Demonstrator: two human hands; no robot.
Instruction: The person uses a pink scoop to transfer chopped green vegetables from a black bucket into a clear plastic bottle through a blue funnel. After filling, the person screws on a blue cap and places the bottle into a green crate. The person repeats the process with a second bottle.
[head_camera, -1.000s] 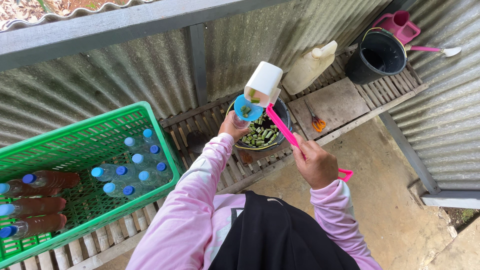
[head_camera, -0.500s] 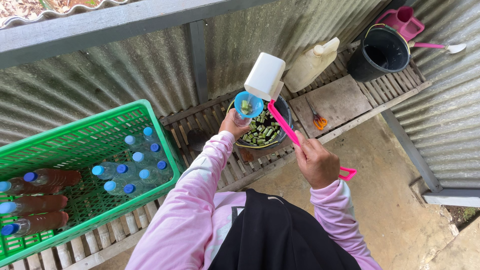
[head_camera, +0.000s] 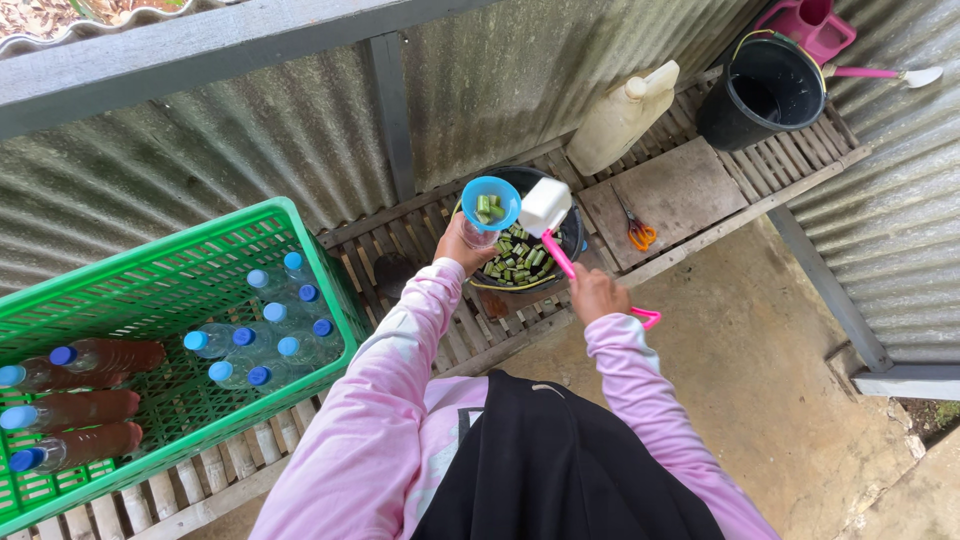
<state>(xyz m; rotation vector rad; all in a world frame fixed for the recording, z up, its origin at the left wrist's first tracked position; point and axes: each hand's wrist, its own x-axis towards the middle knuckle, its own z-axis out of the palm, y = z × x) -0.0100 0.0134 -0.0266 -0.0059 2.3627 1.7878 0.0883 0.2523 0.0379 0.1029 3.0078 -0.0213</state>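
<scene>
My left hand (head_camera: 458, 245) grips a clear bottle with a blue funnel (head_camera: 490, 203) set in its mouth; green cut pieces lie in the funnel. My right hand (head_camera: 597, 293) holds the pink handle of a white scoop (head_camera: 545, 206), whose cup hangs low over a black basin (head_camera: 572, 232) full of green cut pieces, just right of the funnel. The basin stands on a slatted wooden bench against a corrugated metal wall. Both arms wear pink sleeves.
A green crate (head_camera: 150, 290) of blue-capped bottles sits at the left. On the bench to the right lie orange-handled scissors (head_camera: 638, 232), a cream jerrycan (head_camera: 622, 115), a black bucket (head_camera: 762, 90), a pink watering can (head_camera: 808, 22) and a pink-handled spoon (head_camera: 885, 73).
The white scoop has come down from above the funnel to just over the basin. The funnel now holds green pieces. My left hand has kept the bottle in place.
</scene>
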